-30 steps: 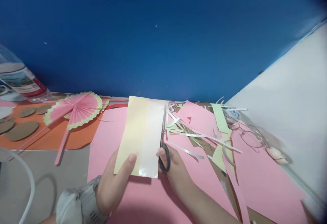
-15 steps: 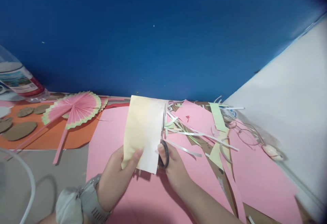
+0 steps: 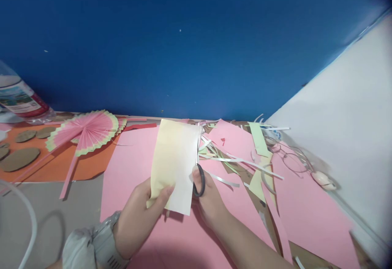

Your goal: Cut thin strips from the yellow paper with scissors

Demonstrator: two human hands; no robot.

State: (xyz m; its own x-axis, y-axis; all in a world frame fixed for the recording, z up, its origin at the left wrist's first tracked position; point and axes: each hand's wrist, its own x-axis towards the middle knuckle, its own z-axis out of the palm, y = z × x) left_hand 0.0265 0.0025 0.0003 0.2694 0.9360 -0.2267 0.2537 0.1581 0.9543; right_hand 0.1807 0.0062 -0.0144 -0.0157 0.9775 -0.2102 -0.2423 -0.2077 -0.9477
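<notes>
Blue wall [image 3: 171,48], broad, at back; a few pale specks. White wall [image 3: 361,89], at right, meeting the blue along a slanting edge. Grey counter [image 3: 84,205], below; soft shadows.

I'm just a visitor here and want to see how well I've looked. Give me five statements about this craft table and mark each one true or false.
1. The right hand holds the black-handled scissors. True.
2. The left hand holds the yellow-and-white paper. True.
3. The scissors' blades are at the left edge of the paper. False: they are along its right edge.
4. A pink pleated fan overlaps the orange sheet in this view. True.
5. Only the fan is on the orange sheet. False: rounded brown pieces lie on it too.
</notes>
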